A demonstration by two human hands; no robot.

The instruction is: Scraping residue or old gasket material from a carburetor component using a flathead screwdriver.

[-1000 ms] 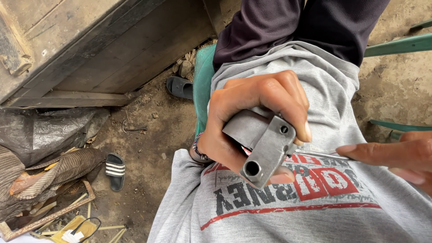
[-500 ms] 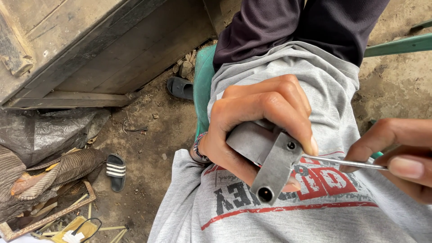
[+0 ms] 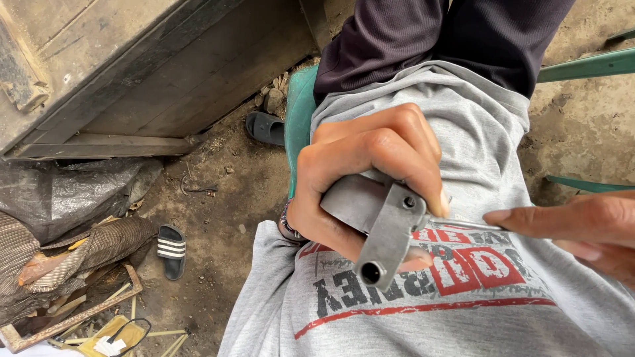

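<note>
My left hand is wrapped around a grey metal part with a square arm that ends in a round hole. I hold it in front of my grey printed shirt. My right hand comes in from the right edge and pinches a thin metal pin. The pin's tip meets the side of the part's arm, just below a small screw.
Below me is a dirt floor with two black sandals. A wooden crate stands at the upper left. Dark plastic sheeting, scrap wood and yellow items lie at the lower left. Green chair bars show at the right.
My right hand has brought the thin pin in from the right up to the part. My left hand has tilted the part, swinging its holed end further down.
</note>
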